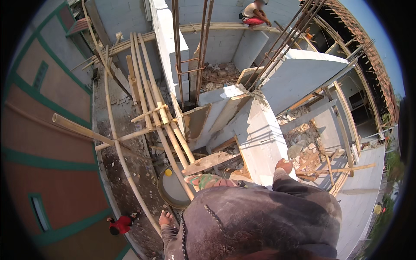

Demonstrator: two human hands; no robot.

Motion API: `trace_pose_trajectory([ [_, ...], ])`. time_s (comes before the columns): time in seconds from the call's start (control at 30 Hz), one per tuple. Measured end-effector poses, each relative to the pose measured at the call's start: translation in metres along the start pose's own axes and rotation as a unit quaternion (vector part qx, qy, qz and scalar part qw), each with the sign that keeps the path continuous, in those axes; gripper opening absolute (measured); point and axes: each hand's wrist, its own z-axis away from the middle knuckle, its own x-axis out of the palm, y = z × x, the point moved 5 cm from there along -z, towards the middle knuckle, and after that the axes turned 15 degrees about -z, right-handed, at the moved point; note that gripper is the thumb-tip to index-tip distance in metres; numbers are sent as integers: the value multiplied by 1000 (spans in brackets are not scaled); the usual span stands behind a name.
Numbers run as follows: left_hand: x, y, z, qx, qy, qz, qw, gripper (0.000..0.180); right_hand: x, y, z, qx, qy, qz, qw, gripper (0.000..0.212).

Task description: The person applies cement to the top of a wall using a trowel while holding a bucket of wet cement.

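My left hand (166,218) hangs low beside my body, its fingers somewhat apart and nothing seen in them. Just beyond it stands a round basin (162,193) of greyish liquid, with a small yellow thing (168,172) at its far side. My right hand (284,165) is at the top of a white block wall (263,147); its fingers look bent and partly hidden, so their grip is unclear. One bare foot (193,179) of mine rests by the bamboo poles (172,145) and a wooden plank (211,162).
Tied bamboo scaffolding runs along the left, with an upright pole (82,129). Steel bars (200,56) rise ahead. Rubble (216,73) lies far below. One person (255,15) squats on far poles; another person in red (121,224) is down at the lower left.
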Motion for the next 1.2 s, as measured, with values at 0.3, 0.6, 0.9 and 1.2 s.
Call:
trace_pose_trajectory([
  [0.3,46,134,47,74,-108,688,714,92,21,8,-6,178,-131,3,975,44],
  [0.6,129,323,241,90,-790,197,574,89,0,22,-8,138,-108,85,981,48],
  [0.9,36,453,455,777,419,-289,369,81,11,3,-6,25,-95,-7,995,38],
  [1.2,64,266,252,539,-49,-363,758,81,5,-63,10,26,-168,38,985,37],
])
